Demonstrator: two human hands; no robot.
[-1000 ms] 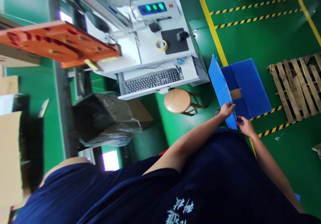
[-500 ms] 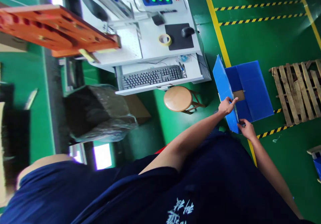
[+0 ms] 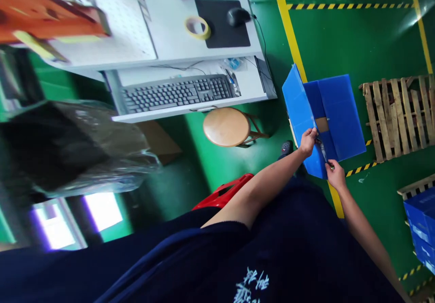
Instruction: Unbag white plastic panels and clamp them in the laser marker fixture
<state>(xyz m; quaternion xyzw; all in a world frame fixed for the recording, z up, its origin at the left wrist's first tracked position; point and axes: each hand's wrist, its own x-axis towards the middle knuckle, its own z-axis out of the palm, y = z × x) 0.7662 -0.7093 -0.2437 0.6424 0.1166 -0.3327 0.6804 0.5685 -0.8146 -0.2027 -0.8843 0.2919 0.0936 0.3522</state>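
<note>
A blue corrugated plastic box [image 3: 336, 113] stands on the green floor with its flaps up and a brown patch inside. My left hand [image 3: 307, 141] grips the edge of its near flap [image 3: 299, 108], fingers curled over it. My right hand [image 3: 335, 175] is closed just below, at the box's lower corner, pinching a thin dark strip that runs up toward my left hand. My dark blue shirt fills the bottom of the view.
A round wooden stool [image 3: 227, 127] stands left of the box, under a white desk [image 3: 163, 40] with a keyboard [image 3: 176, 93], a tape roll [image 3: 197, 26] and a mouse. A wooden pallet [image 3: 401, 113] lies to the right, and blue crates [image 3: 421, 221] at lower right. A red item [image 3: 224, 193] sits near my body.
The camera has swung down and closer. My left hand has slid a little along the flap edge; a thin dark strip now shows between my two hands.
</note>
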